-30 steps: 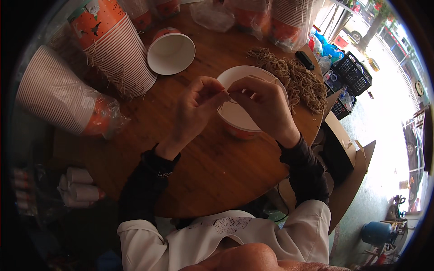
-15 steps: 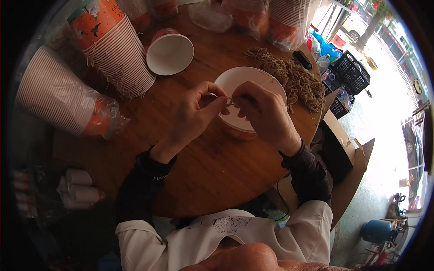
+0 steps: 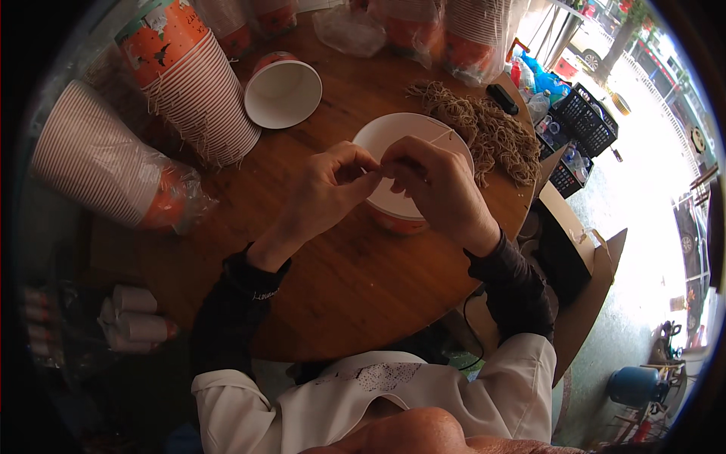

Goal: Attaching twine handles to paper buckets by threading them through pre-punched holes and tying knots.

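Both hands meet over a large white-lined paper bucket (image 3: 399,127) on the round wooden table. The fingertips of my left hand (image 3: 314,189) and my right hand (image 3: 442,189) are pinched together and touch. A thin brown string runs between them, though the fingers now mostly cover it. Another bit of string (image 3: 445,136) lies over the bucket's far right rim. Just beyond it is a tangled heap of brown string (image 3: 503,147). A second bucket (image 3: 283,94) lies tipped, its white inside showing, beyond my left hand.
Nested stacks of orange-and-white buckets (image 3: 200,98) stand at the left, one wrapped in clear plastic (image 3: 113,155). More bagged stacks line the far edge. A small black object (image 3: 502,99) lies by the string heap. Right of the table are an open cardboard box (image 3: 567,227) and black crates (image 3: 586,121).
The small loop of string seen between my fingertips is now covered as the fingers have closed together. Both hands stay in nearly the same place over the bucket.
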{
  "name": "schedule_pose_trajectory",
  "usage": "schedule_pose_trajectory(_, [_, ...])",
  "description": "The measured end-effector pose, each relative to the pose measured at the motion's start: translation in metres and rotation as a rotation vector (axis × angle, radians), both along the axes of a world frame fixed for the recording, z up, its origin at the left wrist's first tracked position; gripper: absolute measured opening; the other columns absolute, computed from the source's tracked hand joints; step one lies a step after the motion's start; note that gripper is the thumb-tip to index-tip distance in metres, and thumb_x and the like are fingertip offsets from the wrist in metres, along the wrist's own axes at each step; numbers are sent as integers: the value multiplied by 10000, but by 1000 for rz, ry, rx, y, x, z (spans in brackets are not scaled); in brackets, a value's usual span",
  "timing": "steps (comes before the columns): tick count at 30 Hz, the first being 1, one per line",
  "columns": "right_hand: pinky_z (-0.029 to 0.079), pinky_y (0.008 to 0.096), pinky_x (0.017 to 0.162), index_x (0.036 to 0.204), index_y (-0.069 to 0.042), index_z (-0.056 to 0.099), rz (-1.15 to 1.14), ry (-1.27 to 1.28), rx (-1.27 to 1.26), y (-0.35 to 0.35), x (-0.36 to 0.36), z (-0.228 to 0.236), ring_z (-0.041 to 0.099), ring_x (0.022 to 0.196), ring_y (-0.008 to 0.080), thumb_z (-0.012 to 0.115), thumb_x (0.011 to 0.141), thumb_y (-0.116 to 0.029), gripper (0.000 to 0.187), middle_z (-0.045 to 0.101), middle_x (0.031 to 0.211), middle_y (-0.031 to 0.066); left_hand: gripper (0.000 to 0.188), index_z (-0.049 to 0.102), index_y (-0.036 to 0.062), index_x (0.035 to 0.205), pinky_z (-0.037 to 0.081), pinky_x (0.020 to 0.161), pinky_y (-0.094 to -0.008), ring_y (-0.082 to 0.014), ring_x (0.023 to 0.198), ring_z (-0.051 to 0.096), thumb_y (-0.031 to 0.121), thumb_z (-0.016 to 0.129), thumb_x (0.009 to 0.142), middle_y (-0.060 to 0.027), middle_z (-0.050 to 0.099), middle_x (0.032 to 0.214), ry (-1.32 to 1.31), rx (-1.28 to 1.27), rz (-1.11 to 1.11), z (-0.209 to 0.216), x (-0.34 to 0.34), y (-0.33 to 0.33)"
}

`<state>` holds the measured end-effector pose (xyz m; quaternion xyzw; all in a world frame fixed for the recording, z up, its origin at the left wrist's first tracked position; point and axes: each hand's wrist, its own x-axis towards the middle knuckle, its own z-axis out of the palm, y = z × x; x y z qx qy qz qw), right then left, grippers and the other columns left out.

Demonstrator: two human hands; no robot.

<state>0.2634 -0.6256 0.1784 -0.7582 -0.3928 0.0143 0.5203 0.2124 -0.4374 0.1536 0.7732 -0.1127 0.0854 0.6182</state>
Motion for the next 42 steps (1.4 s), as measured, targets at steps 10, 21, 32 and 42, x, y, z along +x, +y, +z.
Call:
schedule_pose_trajectory(10, [509, 383, 669, 919, 0, 573, -43, -137, -30, -6, 6, -1, 658, 782, 344, 578, 881, -37, 54, 654, 824, 163, 82, 652, 39, 951, 437, 599, -180, 1, 691, 525, 96, 667, 894, 42, 603, 836, 27, -27, 27, 0, 1, -2])
schedule_pose_trajectory(21, [514, 341, 673, 926, -14, 566, -126, -291, -60, -12, 8, -4, 662, 770, 266, 572, 885, -3, 43, 622, 827, 131, 76, 647, 24, 944, 481, 706, -206, -41, 772, 575, 74, 658, 888, 10, 630, 855, -2, -66, 5, -1, -2, -1])
schedule_pose_trajectory(32, [479, 440, 661, 932, -12, 531, -152, -349, -35, -12, 9, -1, 609, 780, 382, 568, 878, -28, 67, 620, 854, 178, 165, 662, 23, 957, 480, 684, -212, -33, 748, 569, 182, 658, 913, 15, 637, 839, 105, 46, -2, 19, 1, -13])
schedule_pose_trajectory(42, [497, 418, 642, 923, -20, 517, -106, -324, -4, -13, 9, -1, 634, 766, 371, 577, 879, -19, 74, 634, 839, 168, 141, 668, 33, 971, 423, 613, -178, -11, 696, 534, 167, 653, 931, 40, 615, 768, 92, 85, -20, 19, 4, -17])
